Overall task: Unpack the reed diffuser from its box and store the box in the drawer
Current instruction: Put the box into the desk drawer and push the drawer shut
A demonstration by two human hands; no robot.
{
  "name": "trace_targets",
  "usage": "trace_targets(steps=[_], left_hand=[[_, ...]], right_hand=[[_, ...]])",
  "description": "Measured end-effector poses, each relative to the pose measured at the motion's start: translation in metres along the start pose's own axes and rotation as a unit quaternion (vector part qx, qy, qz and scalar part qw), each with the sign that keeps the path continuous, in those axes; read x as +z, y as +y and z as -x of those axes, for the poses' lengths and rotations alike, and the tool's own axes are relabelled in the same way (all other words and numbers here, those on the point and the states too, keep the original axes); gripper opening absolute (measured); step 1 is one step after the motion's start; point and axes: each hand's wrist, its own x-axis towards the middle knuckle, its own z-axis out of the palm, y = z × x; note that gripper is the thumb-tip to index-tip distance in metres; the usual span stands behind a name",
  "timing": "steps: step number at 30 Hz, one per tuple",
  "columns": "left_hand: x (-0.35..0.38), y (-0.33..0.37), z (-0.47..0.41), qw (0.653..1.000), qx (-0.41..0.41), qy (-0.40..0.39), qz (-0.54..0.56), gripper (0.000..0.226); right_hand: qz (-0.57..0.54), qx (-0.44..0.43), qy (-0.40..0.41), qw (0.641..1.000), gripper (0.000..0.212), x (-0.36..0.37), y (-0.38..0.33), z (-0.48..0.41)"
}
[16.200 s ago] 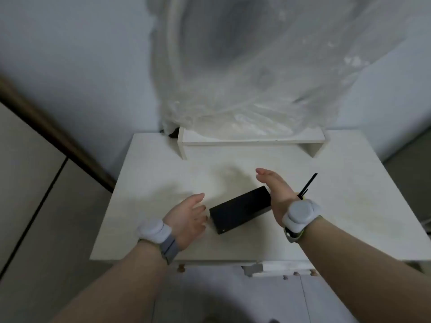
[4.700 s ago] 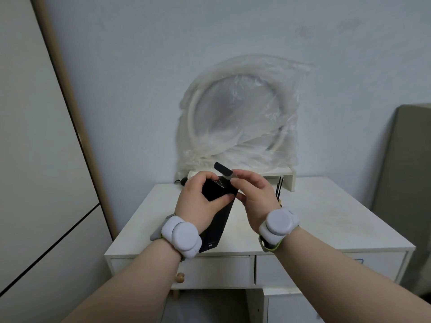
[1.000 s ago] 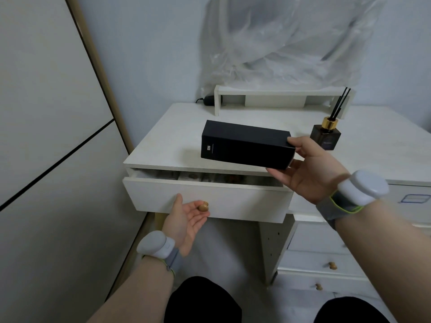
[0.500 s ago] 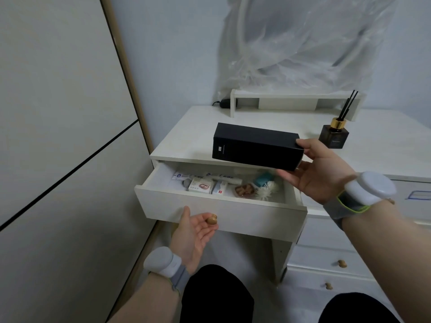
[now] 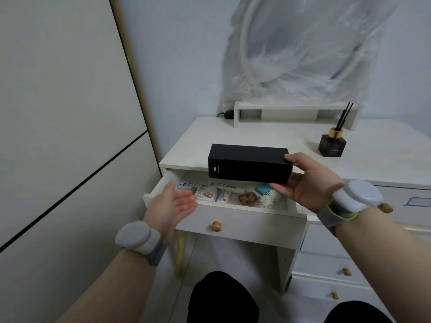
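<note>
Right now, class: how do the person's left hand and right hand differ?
The right hand grips the black box by one end; the left hand is open and empty. The right hand is above the open drawer; the left is at its left corner. Both wear grey wristbands.

There is just one camera, worn on the person's head. It looks forward and down from above the person's lap. It is close to the open drawer (image 5: 224, 206) and the front edge of the desk (image 5: 256, 136). Both hands reach out from the bottom of the picture. The wall behind the desk fills the top, and a big flat panel fills the left.
</note>
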Motion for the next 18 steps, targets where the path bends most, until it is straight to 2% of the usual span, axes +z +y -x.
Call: trace_targets(steps=[7,11,18], left_hand=[[0.009,0.057,-0.012,0.998,0.030,-0.035,0.054,0.057],[0.017,0.076,-0.017,0.998,0.039,-0.046,0.033,0.061],[0.029,0.081,-0.029,0.998,-0.008,-0.060,-0.020,0.075]], right_hand=[[0.016,0.008,-0.006,1.000,0.013,0.014,-0.008,-0.001],[0.031,0.003,-0.012,0.999,0.016,0.021,-0.017,-0.003],[0.053,0.009,0.024,0.998,0.011,0.023,-0.010,-0.013]])
